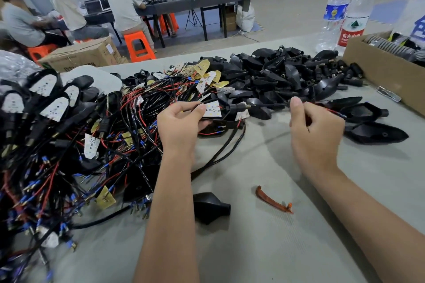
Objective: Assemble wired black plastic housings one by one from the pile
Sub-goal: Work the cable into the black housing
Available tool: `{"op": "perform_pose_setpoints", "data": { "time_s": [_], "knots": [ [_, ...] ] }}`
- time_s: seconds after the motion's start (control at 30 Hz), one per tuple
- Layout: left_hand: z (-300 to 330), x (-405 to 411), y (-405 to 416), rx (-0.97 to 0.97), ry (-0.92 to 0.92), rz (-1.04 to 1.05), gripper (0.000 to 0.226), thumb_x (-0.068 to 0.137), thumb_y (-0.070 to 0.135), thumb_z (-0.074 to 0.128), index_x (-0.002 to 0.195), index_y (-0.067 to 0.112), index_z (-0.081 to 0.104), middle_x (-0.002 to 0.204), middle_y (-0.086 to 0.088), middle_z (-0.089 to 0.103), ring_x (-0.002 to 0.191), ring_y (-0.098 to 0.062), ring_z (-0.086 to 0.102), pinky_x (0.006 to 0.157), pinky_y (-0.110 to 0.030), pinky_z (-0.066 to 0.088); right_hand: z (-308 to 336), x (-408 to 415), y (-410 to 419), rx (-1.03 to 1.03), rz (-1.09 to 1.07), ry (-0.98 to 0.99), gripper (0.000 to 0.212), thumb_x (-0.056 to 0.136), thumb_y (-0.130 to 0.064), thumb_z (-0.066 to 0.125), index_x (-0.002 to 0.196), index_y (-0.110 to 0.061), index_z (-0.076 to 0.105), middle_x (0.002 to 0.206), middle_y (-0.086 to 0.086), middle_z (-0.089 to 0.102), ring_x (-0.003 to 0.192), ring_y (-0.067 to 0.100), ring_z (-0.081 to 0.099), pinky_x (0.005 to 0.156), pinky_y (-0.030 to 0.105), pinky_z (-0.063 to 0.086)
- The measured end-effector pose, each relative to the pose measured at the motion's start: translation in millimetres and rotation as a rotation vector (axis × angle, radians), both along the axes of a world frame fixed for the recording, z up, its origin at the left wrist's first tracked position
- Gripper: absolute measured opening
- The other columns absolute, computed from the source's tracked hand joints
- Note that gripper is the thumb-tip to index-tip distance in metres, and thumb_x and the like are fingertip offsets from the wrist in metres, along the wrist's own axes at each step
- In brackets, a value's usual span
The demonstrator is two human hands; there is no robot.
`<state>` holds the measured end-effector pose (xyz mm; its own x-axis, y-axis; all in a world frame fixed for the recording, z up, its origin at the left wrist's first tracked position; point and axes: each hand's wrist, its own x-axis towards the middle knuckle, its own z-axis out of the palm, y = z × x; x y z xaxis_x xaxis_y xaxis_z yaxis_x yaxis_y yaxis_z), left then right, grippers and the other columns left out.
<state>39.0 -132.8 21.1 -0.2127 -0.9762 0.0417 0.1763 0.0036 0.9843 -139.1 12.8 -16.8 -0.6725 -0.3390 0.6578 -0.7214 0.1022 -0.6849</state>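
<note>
— Black plastic is what we have in our left hand [181, 119]: a black plastic housing with a white LED board [213, 109] seated in it, our fingers curled round its near end.

— And our right hand [315, 126]?

— Its thumb and fingers pinch a thin black wire [271, 104] that runs taut from the housing's stem across to that hand. A short red lead [333, 111] shows just past the fingers.

— What lies closest to the grip?

— Under the left hand, a doubled black cable [220, 151] loops toward us over the grey table cover [276, 236]. Left of the grip we see the tangled pile of wired boards with red, black and blue-tipped leads [80, 145]. Beyond the grip sits the heap of loose black housings [287, 76].

— Nearer to us?

— A single black housing shell [209, 208] lies beside our left forearm, and an orange curved plastic strip [272, 200] lies between our forearms, apart from both.

— Farther right?

— Two more open black shells [372, 131], then a cardboard box of dark parts [379, 69], with two clear plastic water bottles [345, 11] behind it.
</note>
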Motion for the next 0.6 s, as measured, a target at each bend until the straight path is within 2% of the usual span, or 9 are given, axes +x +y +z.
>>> {"op": "perform_pose_setpoints", "data": {
  "time_s": [0.07, 0.1, 0.13, 0.2, 0.33, 0.37, 0.43, 0.53, 0.6],
  "knots": [
    [4.2, 9.3, -3.2, 0.001, 0.021, -0.008, 0.005, 0.089, 0.004, 0.077, 0.085, 0.008, 0.077, 0.078, -0.009, 0.076, 0.077, -0.022, 0.075, 0.065, -0.022, 0.059, 12.9, -0.2, 0.3, 0.073, -0.035, 0.372, 0.032, 0.101, -0.039, 0.06, 0.087, -0.011, 0.064, 0.085, 0.003, 0.06, 0.081, 0.023, 0.05, 0.072, 0.041, 0.041],
    [6.5, 15.3, -4.7, 0.013, 0.04, -0.024, 0.004, 0.09, 0.005, 0.077, 0.086, 0.006, 0.077, 0.079, -0.009, 0.077, 0.074, -0.02, 0.074, 0.064, -0.021, 0.059, 20.4, 1.6, -4.6, 0.194, -0.015, 0.478, 0.032, 0.096, -0.043, 0.064, 0.108, -0.014, 0.067, 0.102, 0.004, 0.062, 0.097, 0.027, 0.05, 0.083, 0.042, 0.039],
    [8.6, 18.4, -6.1, 0.03, 0.059, -0.034, 0.004, 0.09, 0.007, 0.076, 0.087, 0.006, 0.076, 0.081, -0.01, 0.078, 0.071, -0.019, 0.074, 0.063, -0.021, 0.058, 24.2, 1.5, -9.6, 0.333, 0.014, 0.543, 0.045, 0.093, -0.048, 0.065, 0.126, -0.018, 0.063, 0.116, 0.003, 0.061, 0.11, 0.029, 0.049, 0.091, 0.044, 0.034],
    [11.3, 28.2, -9.9, 0.078, 0.088, -0.007, 0.008, 0.091, 0.012, 0.076, 0.085, 0.007, 0.075, 0.087, -0.013, 0.078, 0.065, -0.019, 0.071, 0.06, -0.02, 0.056, 25.6, 9.9, -19.4, 0.52, 0.136, 0.586, 0.056, 0.091, -0.05, 0.062, 0.139, -0.021, 0.058, 0.12, 0.002, 0.067, 0.117, 0.03, 0.054, 0.095, 0.046, 0.034],
    [18.3, 47.2, -18.5, 0.157, 0.162, 0.029, 0.015, 0.093, 0.018, 0.076, 0.082, 0.008, 0.074, 0.081, -0.011, 0.076, 0.055, -0.014, 0.065, 0.053, -0.02, 0.053, 44.4, 28.6, -38.7, 0.589, 0.419, 0.457, 0.044, 0.094, -0.04, 0.063, 0.131, -0.016, 0.066, 0.106, 0.001, 0.071, 0.102, 0.027, 0.06, 0.085, 0.039, 0.049],
    [22.0, 52.8, -20.6, 0.174, 0.191, 0.034, 0.016, 0.094, 0.02, 0.075, 0.083, 0.008, 0.073, 0.082, -0.011, 0.076, 0.057, -0.015, 0.066, 0.054, -0.021, 0.053, 55.0, 34.5, -45.0, 0.603, 0.45, 0.457, 0.037, 0.095, -0.038, 0.066, 0.124, -0.016, 0.07, 0.102, 0.001, 0.072, 0.096, 0.025, 0.062, 0.082, 0.039, 0.052],
    [32.6, 66.2, -28.3, 0.197, 0.286, 0.059, 0.022, 0.097, 0.028, 0.071, 0.088, 0.008, 0.073, 0.085, -0.011, 0.077, 0.065, -0.017, 0.069, 0.059, -0.023, 0.056, 75.0, 47.8, -62.5, 0.619, 0.512, 0.441, 0.022, 0.098, -0.034, 0.066, 0.089, -0.015, 0.073, 0.077, -0.002, 0.07, 0.071, 0.017, 0.061, 0.069, 0.037, 0.05],
    [46.8, 88.6, -37.7, 0.228, 0.463, 0.007, 0.053, 0.103, 0.05, 0.055, 0.115, -0.001, 0.065, 0.103, -0.019, 0.077, 0.085, -0.026, 0.077, 0.074, -0.032, 0.063, 104.3, 83.3, -95.1, 0.541, 0.609, 0.25, 0.037, 0.1, -0.026, 0.065, 0.063, -0.018, 0.066, 0.051, -0.011, 0.06, 0.051, 0.003, 0.054, 0.057, 0.018, 0.039],
    [51.0, 105.5, -41.4, 0.205, 0.332, -0.06, 0.07, 0.102, 0.063, 0.043, 0.127, 0.0, 0.059, 0.111, -0.019, 0.076, 0.094, -0.032, 0.077, 0.083, -0.038, 0.063, 118.1, 119.7, -119.6, 0.456, 0.734, 0.017, 0.034, 0.1, -0.024, 0.063, 0.07, -0.011, 0.074, 0.053, -0.011, 0.063, 0.045, -0.001, 0.051, 0.057, 0.017, 0.041]
  ]
}}
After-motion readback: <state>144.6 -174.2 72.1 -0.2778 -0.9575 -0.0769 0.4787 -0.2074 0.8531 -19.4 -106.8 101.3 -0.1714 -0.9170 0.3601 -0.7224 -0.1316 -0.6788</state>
